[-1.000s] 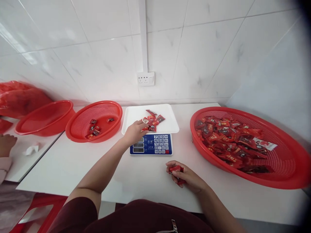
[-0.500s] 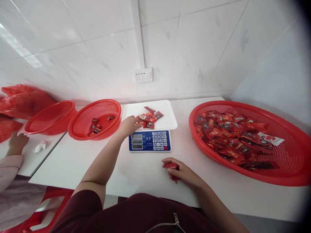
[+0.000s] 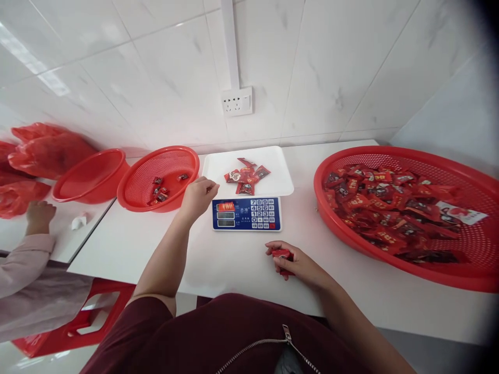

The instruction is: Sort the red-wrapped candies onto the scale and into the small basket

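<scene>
Packets (image 3: 283,254), red, in curled right grip (image 3: 298,266) near front edge of surface (image 3: 234,267); left grip (image 3: 198,198) loosely fisted, contents unclear, by front-left corner of tray (image 3: 268,157).

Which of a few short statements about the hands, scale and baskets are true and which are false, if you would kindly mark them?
1. The right hand holds at least one red packet. True.
2. The left hand rests on the scale. False: the left hand is left of it.
3. Red packets lie on the white tray. True.
4. The largest basket stands left of the scale. False: the largest basket is on the scale's right.
</scene>
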A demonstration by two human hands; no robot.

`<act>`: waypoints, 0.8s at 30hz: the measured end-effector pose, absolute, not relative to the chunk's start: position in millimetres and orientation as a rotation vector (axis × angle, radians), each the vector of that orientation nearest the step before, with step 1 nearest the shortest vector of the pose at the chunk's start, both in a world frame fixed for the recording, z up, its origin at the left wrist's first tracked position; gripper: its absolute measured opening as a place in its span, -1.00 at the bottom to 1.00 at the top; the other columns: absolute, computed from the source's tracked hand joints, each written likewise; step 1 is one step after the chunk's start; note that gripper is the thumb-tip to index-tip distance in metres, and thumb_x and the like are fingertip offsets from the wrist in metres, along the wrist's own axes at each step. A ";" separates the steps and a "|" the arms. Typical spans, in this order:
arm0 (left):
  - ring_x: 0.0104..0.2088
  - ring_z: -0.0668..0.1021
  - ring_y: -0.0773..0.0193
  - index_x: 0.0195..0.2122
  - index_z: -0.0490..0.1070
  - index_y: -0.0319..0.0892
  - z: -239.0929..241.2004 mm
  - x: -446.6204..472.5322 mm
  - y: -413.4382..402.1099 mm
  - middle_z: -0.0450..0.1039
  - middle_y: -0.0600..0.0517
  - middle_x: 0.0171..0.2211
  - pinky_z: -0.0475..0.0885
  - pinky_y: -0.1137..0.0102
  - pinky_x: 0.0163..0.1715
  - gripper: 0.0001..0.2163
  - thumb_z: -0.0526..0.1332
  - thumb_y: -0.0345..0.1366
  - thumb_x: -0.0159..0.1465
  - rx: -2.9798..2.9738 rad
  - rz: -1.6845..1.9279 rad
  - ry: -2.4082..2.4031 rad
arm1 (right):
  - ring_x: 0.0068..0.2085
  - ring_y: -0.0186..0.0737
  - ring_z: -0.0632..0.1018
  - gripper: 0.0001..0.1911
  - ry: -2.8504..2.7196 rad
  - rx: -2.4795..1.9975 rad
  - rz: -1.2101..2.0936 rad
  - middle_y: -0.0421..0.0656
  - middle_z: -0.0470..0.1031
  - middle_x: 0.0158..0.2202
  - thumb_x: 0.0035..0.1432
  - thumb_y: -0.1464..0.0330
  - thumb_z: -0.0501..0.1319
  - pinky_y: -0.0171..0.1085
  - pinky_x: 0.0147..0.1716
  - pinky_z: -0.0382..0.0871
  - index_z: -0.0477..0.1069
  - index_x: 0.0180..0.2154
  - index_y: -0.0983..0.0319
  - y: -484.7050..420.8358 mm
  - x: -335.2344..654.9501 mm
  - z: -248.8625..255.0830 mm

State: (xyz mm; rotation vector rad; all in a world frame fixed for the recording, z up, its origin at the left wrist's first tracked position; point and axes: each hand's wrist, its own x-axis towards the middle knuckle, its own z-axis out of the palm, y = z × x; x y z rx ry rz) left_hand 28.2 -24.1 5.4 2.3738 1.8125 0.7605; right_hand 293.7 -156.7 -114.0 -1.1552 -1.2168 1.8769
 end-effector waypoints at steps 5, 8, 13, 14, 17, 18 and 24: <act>-0.42 0.46 0.32 -0.43 0.46 -0.18 -3.6 24.7 -51.6 0.46 0.04 -0.44 0.36 0.44 -0.36 -0.81 0.13 -0.25 0.25 2.261 0.929 1.708 | -0.42 -0.37 0.44 -0.61 -1.215 -1.159 1.884 -0.12 0.37 -0.13 0.08 0.21 0.25 -0.31 -0.52 0.39 0.36 -0.04 0.14 -155.7 293.1 -113.0; -0.42 0.46 0.33 -0.35 0.47 -0.14 -20.7 28.7 -76.8 0.48 0.06 -0.41 0.37 0.45 -0.38 -0.82 0.13 -0.20 0.26 2.207 0.728 1.568 | -0.41 -0.37 0.45 -0.61 -1.194 -1.155 1.884 -0.12 0.36 -0.13 0.09 0.21 0.25 -0.31 -0.51 0.39 0.35 -0.03 0.14 -156.2 293.2 -112.9; -0.37 0.54 0.20 -0.12 0.47 -0.02 -53.0 26.2 -139.4 0.52 0.02 -0.26 0.39 0.39 -0.39 -0.71 0.28 -0.20 0.11 2.191 0.035 1.241 | -0.40 -0.36 0.45 -0.61 -1.143 -1.136 1.870 -0.13 0.34 -0.15 0.08 0.21 0.26 -0.31 -0.52 0.38 0.35 -0.04 0.15 -157.3 293.3 -111.7; -0.36 0.56 0.19 -0.10 0.47 0.03 -57.0 24.8 -150.2 0.52 0.02 -0.25 0.39 0.40 -0.40 -0.70 0.28 -0.22 0.10 2.178 -0.033 1.176 | -0.40 -0.36 0.45 -0.61 -1.137 -1.141 1.872 -0.12 0.35 -0.14 0.08 0.21 0.26 -0.31 -0.52 0.38 0.36 -0.05 0.15 -157.1 293.1 -111.3; -0.38 0.57 0.25 -0.13 0.49 0.19 -59.0 22.9 -169.5 0.54 0.10 -0.28 0.39 0.43 -0.42 -0.73 0.17 -0.28 0.18 2.095 -0.027 0.995 | -0.39 -0.35 0.45 -0.63 -1.132 -1.150 1.881 -0.12 0.35 -0.13 0.08 0.23 0.26 -0.31 -0.51 0.38 0.37 -0.05 0.15 -155.9 292.1 -110.7; -0.37 0.58 0.28 -0.14 0.49 0.23 -56.3 23.2 -171.4 0.54 0.14 -0.29 0.40 0.45 -0.40 -0.72 0.13 -0.30 0.20 2.061 -0.005 0.936 | -0.39 -0.35 0.45 -0.64 -1.132 -1.150 1.882 -0.12 0.35 -0.13 0.09 0.23 0.26 -0.32 -0.51 0.38 0.37 -0.05 0.14 -155.6 291.8 -110.8; -0.29 0.57 0.36 -0.28 0.52 0.17 -37.9 28.0 -163.5 0.53 0.23 -0.31 0.38 0.48 -0.31 -0.74 0.09 -0.33 0.18 1.914 -0.010 0.769 | -0.39 -0.37 0.45 -0.64 -1.097 -1.148 1.872 -0.13 0.34 -0.13 0.08 0.23 0.26 -0.32 -0.51 0.37 0.37 -0.06 0.13 -156.1 291.0 -111.6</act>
